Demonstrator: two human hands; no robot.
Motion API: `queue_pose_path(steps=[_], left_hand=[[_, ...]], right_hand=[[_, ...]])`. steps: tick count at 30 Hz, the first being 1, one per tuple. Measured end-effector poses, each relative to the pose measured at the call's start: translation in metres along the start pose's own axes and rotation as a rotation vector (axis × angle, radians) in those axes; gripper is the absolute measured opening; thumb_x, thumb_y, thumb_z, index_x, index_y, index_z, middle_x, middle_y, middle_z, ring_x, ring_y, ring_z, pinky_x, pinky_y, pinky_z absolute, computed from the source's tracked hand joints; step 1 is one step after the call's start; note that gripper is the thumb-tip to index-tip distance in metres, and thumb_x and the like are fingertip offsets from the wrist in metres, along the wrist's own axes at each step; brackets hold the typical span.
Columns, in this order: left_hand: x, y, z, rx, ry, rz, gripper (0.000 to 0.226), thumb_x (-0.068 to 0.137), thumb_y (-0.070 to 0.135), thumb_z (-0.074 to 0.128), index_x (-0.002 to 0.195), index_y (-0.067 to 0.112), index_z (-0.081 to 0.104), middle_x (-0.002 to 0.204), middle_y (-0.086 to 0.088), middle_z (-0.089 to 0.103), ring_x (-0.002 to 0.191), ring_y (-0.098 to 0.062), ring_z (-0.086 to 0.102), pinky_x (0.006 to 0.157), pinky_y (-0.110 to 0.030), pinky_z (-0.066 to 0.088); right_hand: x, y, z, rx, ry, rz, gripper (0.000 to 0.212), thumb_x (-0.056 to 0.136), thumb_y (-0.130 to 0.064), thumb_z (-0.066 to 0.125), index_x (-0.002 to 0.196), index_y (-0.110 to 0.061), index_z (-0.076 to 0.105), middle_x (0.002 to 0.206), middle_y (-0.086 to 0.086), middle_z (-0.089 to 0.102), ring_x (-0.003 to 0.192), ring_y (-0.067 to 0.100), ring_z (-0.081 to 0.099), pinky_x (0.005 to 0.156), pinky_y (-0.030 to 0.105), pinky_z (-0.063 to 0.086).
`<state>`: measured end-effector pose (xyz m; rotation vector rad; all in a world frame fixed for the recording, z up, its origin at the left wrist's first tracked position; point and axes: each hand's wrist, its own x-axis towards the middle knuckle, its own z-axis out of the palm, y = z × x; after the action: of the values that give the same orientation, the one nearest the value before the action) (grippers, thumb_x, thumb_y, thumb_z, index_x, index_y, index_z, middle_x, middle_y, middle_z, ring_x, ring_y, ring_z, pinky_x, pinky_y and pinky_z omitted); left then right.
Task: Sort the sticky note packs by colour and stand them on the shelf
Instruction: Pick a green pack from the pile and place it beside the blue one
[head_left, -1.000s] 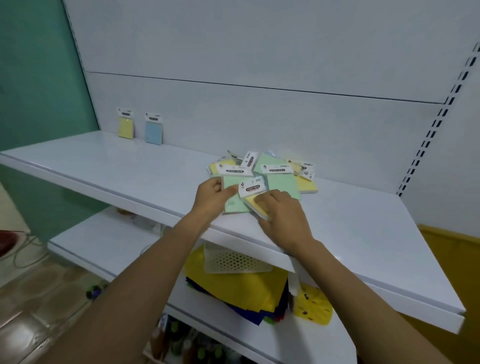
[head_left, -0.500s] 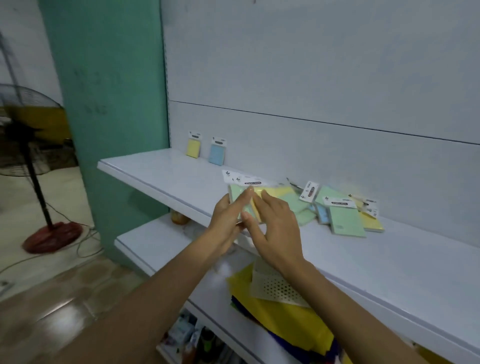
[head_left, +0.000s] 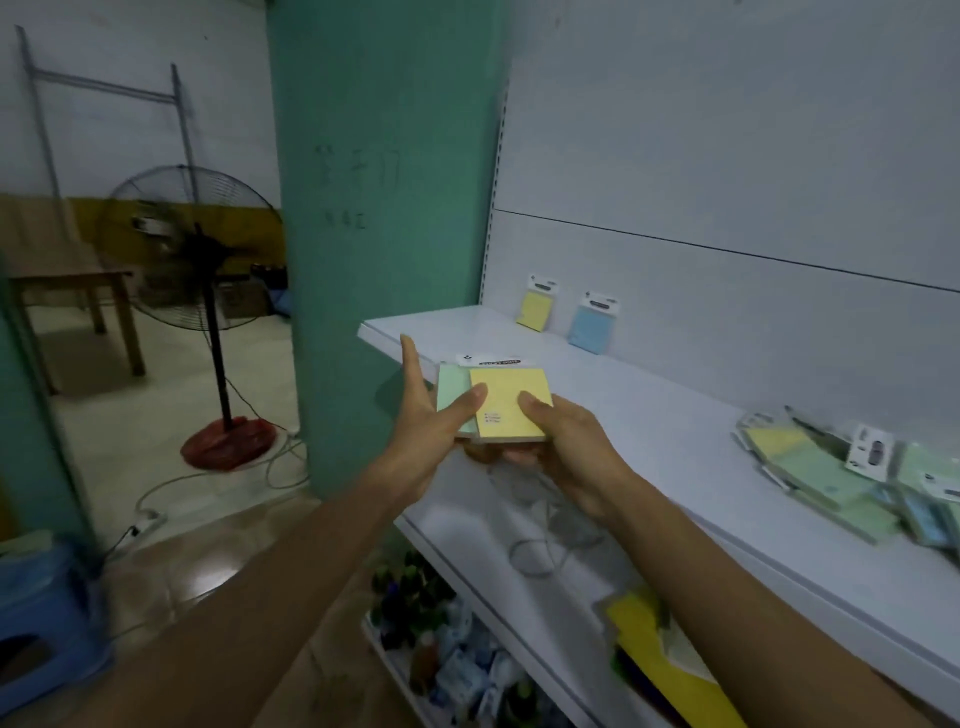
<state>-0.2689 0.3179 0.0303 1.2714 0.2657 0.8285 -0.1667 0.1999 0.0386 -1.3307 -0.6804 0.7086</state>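
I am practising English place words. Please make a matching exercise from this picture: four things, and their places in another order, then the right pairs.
Things:
1 blue pack
2 green pack
3 heap of packs
4 fan

Places:
A on the floor, left of the pillar
B lying on the shelf, far right
C in the left hand, partly under the held yellow pack
D standing against the back panel

Pairs: 1-D, 2-C, 3-B, 4-A.

Close head view down along shelf (head_left: 649, 415)
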Motion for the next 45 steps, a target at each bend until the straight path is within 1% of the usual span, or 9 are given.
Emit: queue_pose_path(steps=[9,13,15,19,24,29,35,41,45], left_hand=[[0.033,0.01,-0.096,0.02,0.102,-0.004,0.031,0.092,0.03,0.055,0.122,0.025,0.049,0.111,-0.004,0.066,0.09,-0.018,0.068,0.066,-0.03,0.057],[0.045,0.005,-0.113,0.068,0.048,-0.028,0.025,0.086,0.024,0.065,0.11,0.017,0.063,0.11,-0.008,0.07,0.099,-0.025,0.068,0.084,-0.037,0.056],[0.056,0.002,-0.117,0.086,0.034,-0.02,0.019,0.085,0.017,0.066,0.104,0.021,0.064,0.105,-0.005,0.071,0.094,-0.021,0.068,0.078,-0.032,0.057],[0.081,-0.004,-0.116,0.111,-0.032,0.009,0.019,0.087,0.009,0.062,0.094,0.026,0.064,0.08,0.013,0.073,0.073,-0.003,0.068,0.061,-0.019,0.054],[0.125,-0.016,-0.096,0.136,-0.105,0.008,0.014,0.082,0.023,0.066,0.095,0.028,0.065,0.088,0.008,0.07,0.081,-0.01,0.065,0.064,-0.021,0.053],[0.189,-0.031,-0.069,0.143,-0.142,0.001,0.019,0.077,0.029,0.065,0.096,0.029,0.065,0.089,0.01,0.071,0.086,-0.014,0.063,0.07,-0.024,0.051],[0.255,-0.044,-0.034,0.104,-0.169,-0.01,0.019,0.077,0.034,0.065,0.096,0.028,0.067,0.099,0.005,0.072,0.098,-0.023,0.065,0.09,-0.039,0.05],[0.329,-0.075,-0.021,0.081,-0.142,-0.075,0.012,0.091,0.015,0.058,0.099,0.024,0.061,0.094,0.004,0.066,0.086,-0.016,0.062,0.086,-0.038,0.05],[0.379,-0.107,0.001,0.116,-0.166,-0.17,0.013,0.091,0.013,0.054,0.089,0.026,0.057,0.094,-0.001,0.061,0.09,-0.022,0.056,0.092,-0.043,0.048]], right_hand=[[0.063,0.024,0.097,0.038,-0.051,-0.147,0.024,0.1,-0.026,0.043,0.116,-0.014,0.057,0.084,0.0,0.063,0.056,0.001,0.057,0.047,0.013,0.041],[0.082,0.031,0.121,-0.021,-0.084,-0.12,0.028,0.096,-0.028,0.05,0.117,-0.014,0.062,0.101,0.005,0.071,0.087,0.015,0.068,0.071,0.024,0.054],[0.095,0.035,0.125,-0.002,-0.082,-0.095,0.034,0.093,-0.037,0.052,0.119,-0.017,0.062,0.111,0.01,0.07,0.105,0.028,0.064,0.089,0.039,0.053],[0.122,0.031,0.112,0.109,-0.043,-0.021,0.051,0.095,-0.057,0.032,0.126,-0.026,0.058,0.118,0.004,0.068,0.109,0.024,0.063,0.082,0.034,0.052],[0.165,0.023,0.083,0.109,0.059,-0.063,0.036,0.098,-0.041,0.038,0.106,-0.025,0.07,0.107,0.004,0.073,0.107,0.027,0.064,0.099,0.049,0.047],[0.209,0.008,0.047,0.04,0.108,-0.092,0.033,0.098,-0.038,0.039,0.104,-0.027,0.069,0.102,-0.002,0.074,0.098,0.018,0.066,0.08,0.034,0.055],[0.262,-0.008,-0.005,-0.092,0.384,-0.198,0.023,0.088,-0.009,0.055,0.1,-0.019,0.073,0.109,0.006,0.07,0.101,0.026,0.065,0.093,0.042,0.051],[0.287,-0.005,-0.076,-0.06,0.564,-0.175,0.063,0.082,0.008,0.062,0.132,-0.026,0.043,0.094,0.006,0.064,0.082,0.023,0.063,0.078,0.037,0.054],[0.305,-0.003,-0.101,-0.101,0.695,-0.158,0.035,0.081,0.012,0.055,0.108,-0.009,0.058,0.097,0.01,0.065,0.086,0.029,0.062,0.07,0.035,0.053]])
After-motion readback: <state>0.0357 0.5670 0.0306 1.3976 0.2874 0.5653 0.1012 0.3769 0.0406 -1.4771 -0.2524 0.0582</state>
